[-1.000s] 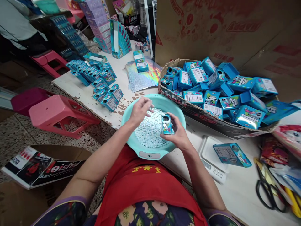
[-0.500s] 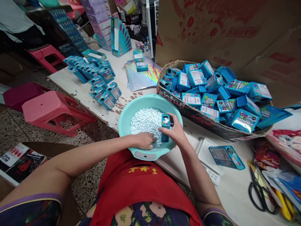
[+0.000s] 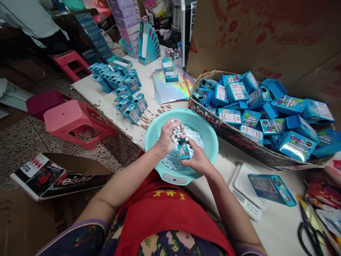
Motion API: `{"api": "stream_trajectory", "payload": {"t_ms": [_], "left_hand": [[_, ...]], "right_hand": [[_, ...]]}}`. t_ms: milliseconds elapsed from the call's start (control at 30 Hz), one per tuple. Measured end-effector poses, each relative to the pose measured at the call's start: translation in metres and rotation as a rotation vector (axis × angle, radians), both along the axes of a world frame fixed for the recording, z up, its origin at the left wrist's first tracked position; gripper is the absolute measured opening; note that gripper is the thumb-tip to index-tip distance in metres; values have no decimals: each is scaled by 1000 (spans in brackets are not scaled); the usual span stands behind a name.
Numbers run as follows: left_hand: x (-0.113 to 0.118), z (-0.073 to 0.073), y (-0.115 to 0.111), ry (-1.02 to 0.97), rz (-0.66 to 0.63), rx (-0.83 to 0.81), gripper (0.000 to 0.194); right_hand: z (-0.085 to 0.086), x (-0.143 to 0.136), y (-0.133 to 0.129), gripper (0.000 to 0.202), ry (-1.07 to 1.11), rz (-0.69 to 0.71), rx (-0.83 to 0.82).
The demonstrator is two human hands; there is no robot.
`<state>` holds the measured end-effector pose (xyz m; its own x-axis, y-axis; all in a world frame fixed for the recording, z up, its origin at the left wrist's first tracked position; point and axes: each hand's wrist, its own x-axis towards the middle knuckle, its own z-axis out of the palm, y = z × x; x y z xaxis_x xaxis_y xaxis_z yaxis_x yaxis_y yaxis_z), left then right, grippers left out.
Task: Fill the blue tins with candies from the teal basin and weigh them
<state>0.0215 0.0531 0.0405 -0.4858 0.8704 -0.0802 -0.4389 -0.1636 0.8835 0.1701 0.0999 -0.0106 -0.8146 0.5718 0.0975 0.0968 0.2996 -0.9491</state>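
A turquoise plastic basin (image 3: 211, 153) in front of me holds a heap of small pale candies (image 3: 170, 161). Over the heap, my left hand (image 3: 168, 134) is cupped around a handful of the white candies, some showing between its fingers. My right hand (image 3: 199, 159) grips a small blue candy box (image 3: 183, 150), tilted, with its round opening towards my left hand. The two hands are close together, the candies right at the box's opening. How full the box is, I cannot tell.
To the right, a cardboard carton (image 3: 226, 137) is heaped with blue boxes. A white scale (image 3: 246, 192), another blue box (image 3: 271, 188) and black scissors (image 3: 310, 227) lie nearer. Rows of boxes (image 3: 114, 78) and silvery sheets (image 3: 173, 89) are at the table's back left. Pink stools (image 3: 71, 117) stand left.
My left hand has risen from the heap with a handful of candies and come up to the box. My right hand has tilted the box towards it. The view has shifted left.
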Motion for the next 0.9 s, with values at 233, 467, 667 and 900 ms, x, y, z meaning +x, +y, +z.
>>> {"api": "stream_trajectory", "payload": {"t_ms": [233,467,667,900], "left_hand": [[13,-2,14,88,112,43,29],[20,2,17,174,91,2,40],[21,2,19,242,113,-15,42],[28,5,20,188,169,41,40]], "right_hand": [[2,-8,-5,90,-2,-31,3],[6,-4,-4,87,-29,-51,6],[5,-2,-6,88,13,-36,10],[2,1,-5,91,70,-40,10]]}}
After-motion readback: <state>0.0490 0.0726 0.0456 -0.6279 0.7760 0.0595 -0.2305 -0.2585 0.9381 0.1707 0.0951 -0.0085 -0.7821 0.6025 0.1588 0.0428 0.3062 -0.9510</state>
